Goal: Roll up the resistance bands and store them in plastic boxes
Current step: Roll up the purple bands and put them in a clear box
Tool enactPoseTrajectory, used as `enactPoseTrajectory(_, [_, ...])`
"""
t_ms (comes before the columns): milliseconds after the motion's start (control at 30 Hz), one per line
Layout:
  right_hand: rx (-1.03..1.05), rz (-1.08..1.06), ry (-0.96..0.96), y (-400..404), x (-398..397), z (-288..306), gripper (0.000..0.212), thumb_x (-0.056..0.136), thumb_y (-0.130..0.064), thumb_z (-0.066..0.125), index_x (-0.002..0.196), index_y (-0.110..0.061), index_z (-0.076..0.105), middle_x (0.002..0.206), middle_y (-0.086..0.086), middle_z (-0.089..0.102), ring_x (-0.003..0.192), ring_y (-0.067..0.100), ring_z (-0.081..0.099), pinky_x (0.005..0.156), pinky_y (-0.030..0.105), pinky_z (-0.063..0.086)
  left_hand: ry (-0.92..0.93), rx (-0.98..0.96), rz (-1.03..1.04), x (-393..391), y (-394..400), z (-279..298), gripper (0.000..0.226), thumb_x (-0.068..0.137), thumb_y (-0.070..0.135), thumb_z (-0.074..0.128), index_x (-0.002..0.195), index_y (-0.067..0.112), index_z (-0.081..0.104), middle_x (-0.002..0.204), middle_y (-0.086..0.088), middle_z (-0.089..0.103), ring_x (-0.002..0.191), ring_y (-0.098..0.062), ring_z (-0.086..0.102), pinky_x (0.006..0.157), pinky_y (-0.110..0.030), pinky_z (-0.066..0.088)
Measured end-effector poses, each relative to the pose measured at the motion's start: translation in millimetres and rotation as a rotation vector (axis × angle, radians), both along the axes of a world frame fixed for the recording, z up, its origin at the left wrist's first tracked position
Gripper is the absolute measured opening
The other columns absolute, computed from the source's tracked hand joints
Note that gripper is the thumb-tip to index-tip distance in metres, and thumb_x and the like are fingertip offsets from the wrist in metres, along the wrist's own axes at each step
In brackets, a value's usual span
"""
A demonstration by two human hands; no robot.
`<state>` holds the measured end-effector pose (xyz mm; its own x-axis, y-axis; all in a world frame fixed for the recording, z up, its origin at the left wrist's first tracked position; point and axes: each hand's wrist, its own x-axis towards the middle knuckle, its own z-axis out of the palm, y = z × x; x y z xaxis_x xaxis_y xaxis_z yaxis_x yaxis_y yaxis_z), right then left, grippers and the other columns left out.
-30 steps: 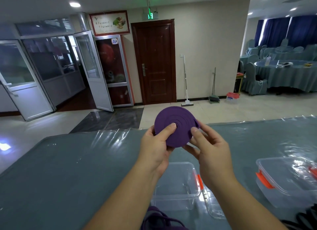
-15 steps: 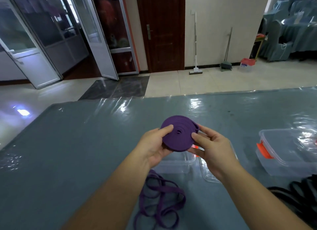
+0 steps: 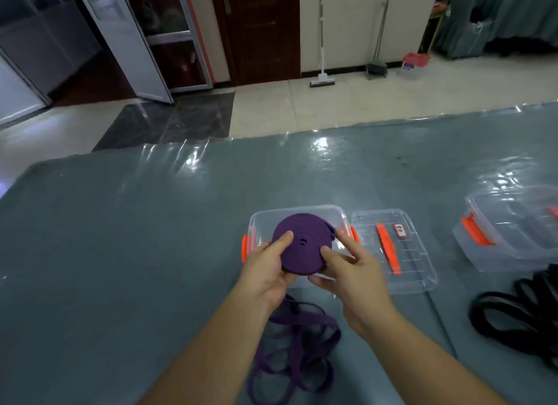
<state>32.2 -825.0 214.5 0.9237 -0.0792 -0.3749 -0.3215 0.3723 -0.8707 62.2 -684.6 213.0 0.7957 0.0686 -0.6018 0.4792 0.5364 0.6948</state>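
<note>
A: Where is the rolled band?

B: The purple coil (image 3: 303,244) sits between both hands, held just above the open clear box (image 3: 297,214) with orange latches. The left hand (image 3: 265,271) has its grip closed on the coil's left edge, thumb on top. The right hand (image 3: 351,271) grips the right and near edge the same way, thumb pressed on the coil's face.

A: Is it in the box already?

B: I cannot tell whether it touches the box floor; it overlaps the opening.

A: What lies around it?

B: The box's lid (image 3: 395,250) lies flat just to the right, touching or nearly so. A second box (image 3: 513,226), lid on, stands further right. A loose purple band (image 3: 290,353) lies tangled on the counter (image 3: 120,253) under the forearms, and black bands (image 3: 519,314) are heaped at the right edge.
</note>
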Motion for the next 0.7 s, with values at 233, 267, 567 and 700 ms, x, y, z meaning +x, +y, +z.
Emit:
enactPoseTrajectory(233, [-0.001,0.058,0.204,11.9,35.8,-37.1,0.045,0.100,-0.002,0.065,0.140,-0.020,0.060,0.106,0.019,0.080,0.092,0.038,0.079,0.079,0.046,0.064,0.180,0.003,-0.158,40.8,36.7,-47.2,0.026,0.099,0.022,0.070,0.120,0.007,0.069,0.106,-0.014,0.080,0.101,-0.030,0.077,0.075,-0.041,0.064])
enactPoseTrajectory(267, [-0.013,0.067,0.235,10.2,41.5,-42.7,0.045,0.099,-0.001,0.066,0.140,-0.018,0.060,0.107,0.020,0.079,0.091,0.039,0.079,0.076,0.045,0.065,0.196,0.032,-0.171,46.0,38.1,-54.4,0.024,0.100,0.023,0.068,0.119,0.009,0.070,0.106,-0.012,0.081,0.100,-0.029,0.077,0.072,-0.040,0.063])
enactPoseTrajectory(567, [-0.306,0.216,0.358,-5.3,120.8,-75.3,0.041,0.097,0.001,0.067,0.136,-0.012,0.062,0.097,0.017,0.077,0.071,0.025,0.077,0.067,0.038,0.063,0.189,0.411,-0.315,108.6,35.4,-117.2,0.016,0.099,0.017,0.066,0.113,0.012,0.072,0.108,-0.007,0.078,0.101,-0.025,0.075,0.096,-0.046,0.061])
enactPoseTrajectory(700, [-0.399,0.245,0.417,-3.0,150.0,-99.8,0.041,0.096,0.007,0.064,0.134,-0.009,0.062,0.100,0.022,0.074,0.079,0.032,0.073,0.067,0.042,0.065,0.212,0.583,-0.420,133.0,32.8,-145.3,0.010,0.094,0.016,0.064,0.091,0.021,0.072,0.100,-0.005,0.078,0.097,-0.028,0.075,0.093,-0.049,0.062])
